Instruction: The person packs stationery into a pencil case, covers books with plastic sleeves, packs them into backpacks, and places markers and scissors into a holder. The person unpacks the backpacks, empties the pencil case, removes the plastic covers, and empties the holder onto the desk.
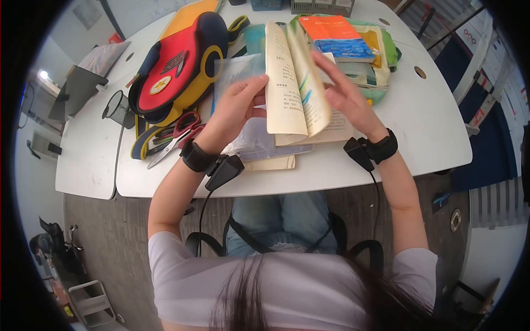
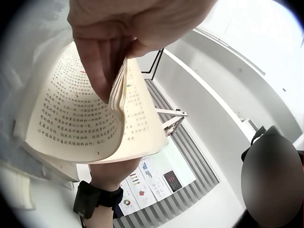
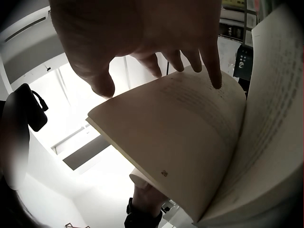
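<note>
An open paperback book (image 1: 286, 91) with printed text stands partly raised over the table, its pages fanned apart. My left hand (image 1: 238, 110) pinches a bundle of its pages at the left edge, thumb on one side and fingers on the other; in the left wrist view, page number 3 shows below those fingers (image 2: 97, 71). On the other side, my right hand (image 1: 350, 102) has its fingers spread and nearly straight against a page. The right wrist view shows those fingertips (image 3: 216, 80) over a curved page, with the thumb at its edge. Colored marks show on one inner page.
Left of the book lie a clear plastic sleeve (image 1: 234, 69), red-handled scissors (image 1: 175, 138) and a red and navy backpack (image 1: 165, 83). A mesh pen cup (image 1: 117, 107) is tipped further left. An orange and blue book (image 1: 337, 36) lies on a green bag (image 1: 386, 44) at the back right.
</note>
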### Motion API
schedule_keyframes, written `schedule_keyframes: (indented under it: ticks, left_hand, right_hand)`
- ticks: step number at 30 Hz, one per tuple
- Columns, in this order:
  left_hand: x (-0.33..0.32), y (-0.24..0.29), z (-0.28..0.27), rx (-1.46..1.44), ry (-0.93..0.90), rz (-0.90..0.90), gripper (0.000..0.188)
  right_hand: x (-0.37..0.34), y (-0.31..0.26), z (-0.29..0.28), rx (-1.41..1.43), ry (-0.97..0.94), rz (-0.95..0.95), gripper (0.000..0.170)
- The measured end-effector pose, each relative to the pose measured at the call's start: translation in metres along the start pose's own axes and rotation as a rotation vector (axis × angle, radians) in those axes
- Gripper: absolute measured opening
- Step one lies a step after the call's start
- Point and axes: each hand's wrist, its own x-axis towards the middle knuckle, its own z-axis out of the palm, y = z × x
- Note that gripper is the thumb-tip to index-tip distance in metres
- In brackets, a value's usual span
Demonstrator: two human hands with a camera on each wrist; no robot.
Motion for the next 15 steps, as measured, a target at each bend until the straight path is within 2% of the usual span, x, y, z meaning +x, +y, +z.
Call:
schedule_keyframes:
  ticks: [2, 4, 6, 7, 9, 10, 12, 13, 15]
  left_hand:
    - [0.0, 0.0, 0.001, 0.008, 0.0, -0.01, 0.032]
    - [-0.001, 0.003, 0.005, 0.023, 0.07, -0.016, 0.03]
    - [-0.001, 0.003, 0.0, -0.008, 0.067, -0.029, 0.029]
    - [-0.001, 0.003, -0.002, -0.039, 0.065, -0.042, 0.028]
    - [0.001, 0.0, -0.003, -0.064, 0.077, -0.023, 0.027]
    - [0.002, 0.0, -0.003, -0.088, 0.085, -0.005, 0.026]
    - [0.001, -0.001, -0.002, -0.076, 0.08, -0.002, 0.026]
    - [0.001, -0.001, -0.001, -0.065, 0.073, 0.001, 0.027]
    - [0.0, -0.001, 0.009, -0.012, 0.072, 0.012, 0.028]
  right_hand:
    - [0.001, -0.003, -0.008, 0.008, 0.119, -0.11, 0.056]
    - [0.0, -0.014, -0.022, -0.046, 0.187, -0.108, 0.059]
    - [-0.003, -0.014, -0.042, -0.18, 0.301, -0.105, 0.065]
    - [-0.002, -0.016, -0.042, -0.178, 0.297, -0.105, 0.065]
    - [-0.002, -0.024, -0.039, -0.122, 0.215, -0.226, 0.06]
    - [-0.003, -0.025, -0.034, -0.12, 0.214, -0.227, 0.06]
    - [-0.004, -0.027, -0.016, -0.461, -0.039, -0.237, 0.071]
    - [-0.005, -0.027, -0.003, -0.458, -0.041, -0.238, 0.071]
    - [-0.007, -0.028, 0.021, -0.558, -0.114, -0.202, 0.083]
